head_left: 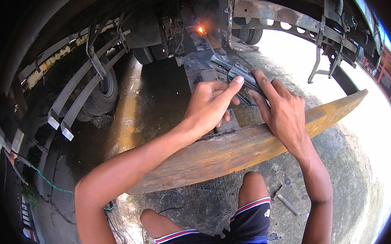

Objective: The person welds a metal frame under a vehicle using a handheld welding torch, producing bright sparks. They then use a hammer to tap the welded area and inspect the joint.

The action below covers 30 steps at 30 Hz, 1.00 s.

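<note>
Both my hands are closed around a dark welding electrode holder (238, 73) with a greyish jaw end. My left hand (212, 101) grips it from the left, thumb along its top. My right hand (284, 109) has its fingers wrapped on the rear part. A thin welding rod (207, 43) runs from the holder away from me, and its far tip meets a bright orange glow (200, 30) against a dark metal part under a vehicle. Below my hands a long rusty curved steel beam (238, 151) crosses in front of my knees.
A hammer (287, 203) lies on the concrete right of my knee. Dark frame parts (276, 13) hang overhead. At left are a tire (104, 90) and two flat metal bars (80, 91) jutting toward me. A green cord (51, 183) runs at the lower left.
</note>
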### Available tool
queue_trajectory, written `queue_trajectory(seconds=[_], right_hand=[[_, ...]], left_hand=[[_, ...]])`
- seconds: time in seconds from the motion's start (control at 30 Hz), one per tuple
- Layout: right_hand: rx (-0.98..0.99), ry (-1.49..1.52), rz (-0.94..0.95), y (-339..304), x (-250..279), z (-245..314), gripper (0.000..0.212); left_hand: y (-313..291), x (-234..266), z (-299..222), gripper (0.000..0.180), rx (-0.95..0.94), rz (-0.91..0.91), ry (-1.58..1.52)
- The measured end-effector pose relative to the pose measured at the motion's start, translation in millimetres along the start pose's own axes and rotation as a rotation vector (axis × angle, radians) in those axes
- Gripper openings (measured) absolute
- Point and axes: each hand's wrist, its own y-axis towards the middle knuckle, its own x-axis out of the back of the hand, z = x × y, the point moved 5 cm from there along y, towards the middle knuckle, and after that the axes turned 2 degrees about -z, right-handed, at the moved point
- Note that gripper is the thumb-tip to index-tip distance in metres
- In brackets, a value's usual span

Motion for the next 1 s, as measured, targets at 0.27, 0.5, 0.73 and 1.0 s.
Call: queue_trajectory(seconds=[0.27, 0.5, 0.73, 1.0], right_hand=[[-0.005, 0.003, 0.024, 1.5, -2.4, -0.7, 0.049], [-0.001, 0.007, 0.029, 2.6, -2.8, -1.7, 0.048], [0.004, 0.026, 0.027, 4.4, -2.9, -1.7, 0.048], [0.013, 0.032, 0.017, 6.0, -4.0, -1.4, 0.047]], left_hand=[[0.8, 0.7, 1.3, 0.074, 0.013, 0.001, 0.012], [2.3, 0.7, 0.3, 0.073, 0.004, -0.015, 0.007], [4.7, 0.6, 2.2, 0.071, -0.022, -0.044, -0.021], [4.6, 1.1, 2.0, 0.070, -0.019, -0.058, -0.027]])
